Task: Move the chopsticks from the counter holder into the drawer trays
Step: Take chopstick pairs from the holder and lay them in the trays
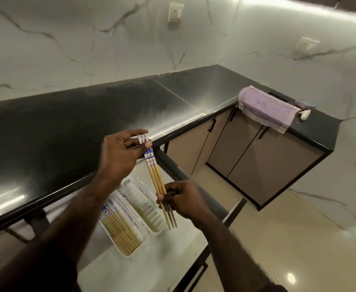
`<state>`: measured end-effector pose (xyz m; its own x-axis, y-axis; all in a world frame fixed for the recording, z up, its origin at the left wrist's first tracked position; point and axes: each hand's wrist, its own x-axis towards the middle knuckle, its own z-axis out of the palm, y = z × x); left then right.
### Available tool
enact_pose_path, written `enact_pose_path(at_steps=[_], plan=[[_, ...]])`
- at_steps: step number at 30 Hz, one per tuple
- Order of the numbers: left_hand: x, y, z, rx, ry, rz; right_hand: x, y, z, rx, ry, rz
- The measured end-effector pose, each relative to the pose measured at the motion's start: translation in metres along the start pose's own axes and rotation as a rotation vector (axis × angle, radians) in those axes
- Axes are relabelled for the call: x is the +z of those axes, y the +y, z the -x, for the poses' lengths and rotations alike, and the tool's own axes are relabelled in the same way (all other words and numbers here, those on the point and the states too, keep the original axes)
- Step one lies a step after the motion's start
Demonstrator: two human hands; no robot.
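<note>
A small bundle of wooden chopsticks [156, 175] with blue-and-white patterned tops hangs above the open drawer. My left hand [120, 152] pinches their patterned upper ends near the counter edge. My right hand [181, 199] grips them lower down, with the thin tips sticking out below it. Below, the left white tray [109, 234] in the drawer holds several chopsticks [120, 230] lying side by side. The right white tray [143, 203] beside it looks bare. No counter holder is in view.
The black counter [67, 127] runs along the marble wall and turns at the corner. A striped purple cloth [265, 108] hangs over the far counter edge beside a small white object [304, 115]. The drawer's dark front edge [234, 209] juts out at the right.
</note>
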<state>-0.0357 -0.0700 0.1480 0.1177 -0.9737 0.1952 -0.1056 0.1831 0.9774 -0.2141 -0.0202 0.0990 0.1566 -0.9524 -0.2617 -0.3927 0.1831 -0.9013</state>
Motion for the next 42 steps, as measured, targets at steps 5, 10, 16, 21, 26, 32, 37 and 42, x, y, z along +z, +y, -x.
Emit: enact_pose_path(at_steps=[5, 10, 16, 21, 26, 32, 37, 42], plan=[[0.007, -0.058, -0.031, -0.075, 0.056, -0.117, 0.001, 0.025, -0.053, 0.082, -0.033, 0.091], [0.016, -0.112, -0.043, -0.051, 0.106, -0.291, 0.012, 0.054, -0.095, 0.154, -0.066, 0.154], [0.033, -0.169, -0.039, -0.052, 0.124, -0.499, 0.036, 0.104, -0.137, 0.209, -0.093, 0.211], [0.044, -0.212, -0.030, -0.127, 0.058, -0.650, 0.054, 0.145, -0.159, 0.248, -0.079, 0.300], [0.045, -0.249, -0.022, -0.284, 0.060, -0.688, 0.071, 0.168, -0.161, 0.269, -0.033, 0.416], [0.040, -0.270, -0.024, -0.341, 0.046, -0.765, 0.092, 0.176, -0.159, 0.293, -0.011, 0.483], [0.039, -0.284, -0.022, -0.426, -0.060, -0.916, 0.101, 0.179, -0.163, 0.339, 0.004, 0.515], [0.044, -0.291, -0.022, -0.445, -0.216, -1.191, 0.110, 0.183, -0.167, 0.366, 0.056, 0.561]])
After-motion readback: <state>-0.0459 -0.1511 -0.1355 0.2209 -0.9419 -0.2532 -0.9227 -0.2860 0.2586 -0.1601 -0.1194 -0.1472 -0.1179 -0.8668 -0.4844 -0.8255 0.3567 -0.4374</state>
